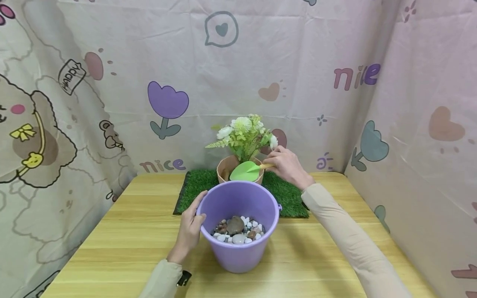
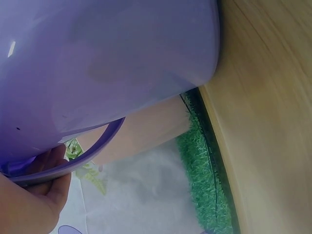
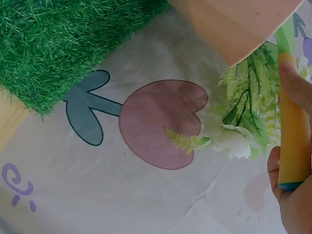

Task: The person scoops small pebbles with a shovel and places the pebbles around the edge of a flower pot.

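My left hand grips the rim of a purple bucket at its left side, thumb on the inside. Stones and pebbles, white, grey and brown, lie in the bottom of the bucket. In the left wrist view the bucket's handle hangs across the fingers. My right hand holds a small trowel by its yellow handle. The trowel's green blade is over the front of a pinkish flowerpot, which holds white flowers and leaves. The bucket partly hides the pot.
The pot stands on a green artificial grass mat toward the back of the wooden table. A printed cloth hangs behind the table and along both sides.
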Action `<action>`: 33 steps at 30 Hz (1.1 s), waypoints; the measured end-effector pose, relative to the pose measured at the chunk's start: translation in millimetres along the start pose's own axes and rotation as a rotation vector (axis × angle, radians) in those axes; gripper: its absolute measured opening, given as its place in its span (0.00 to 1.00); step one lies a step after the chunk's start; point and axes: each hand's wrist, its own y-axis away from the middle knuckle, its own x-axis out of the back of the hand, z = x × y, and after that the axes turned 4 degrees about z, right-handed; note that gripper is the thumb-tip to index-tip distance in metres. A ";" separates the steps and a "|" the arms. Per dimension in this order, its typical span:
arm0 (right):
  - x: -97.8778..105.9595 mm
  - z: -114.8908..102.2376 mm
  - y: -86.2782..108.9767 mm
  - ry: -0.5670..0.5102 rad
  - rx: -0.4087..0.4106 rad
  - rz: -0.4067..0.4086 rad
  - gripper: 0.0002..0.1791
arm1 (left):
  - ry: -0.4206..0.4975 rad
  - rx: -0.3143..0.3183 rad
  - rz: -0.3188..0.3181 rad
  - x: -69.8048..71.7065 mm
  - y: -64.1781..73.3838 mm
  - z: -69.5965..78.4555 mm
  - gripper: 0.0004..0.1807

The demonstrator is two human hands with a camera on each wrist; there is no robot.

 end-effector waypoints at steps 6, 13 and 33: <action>0.0 -0.1 4.0 -0.010 -0.058 0.022 0.14 | 0.001 0.009 -0.006 1.7 0.7 1.2 0.34; 1.5 -2.6 9.0 -0.037 -0.124 -0.007 0.15 | -0.016 0.013 0.000 1.5 0.9 1.3 0.34; 17.5 -29.8 19.5 -0.178 -0.189 -0.081 0.14 | -0.022 0.020 -0.001 0.1 0.7 1.1 0.34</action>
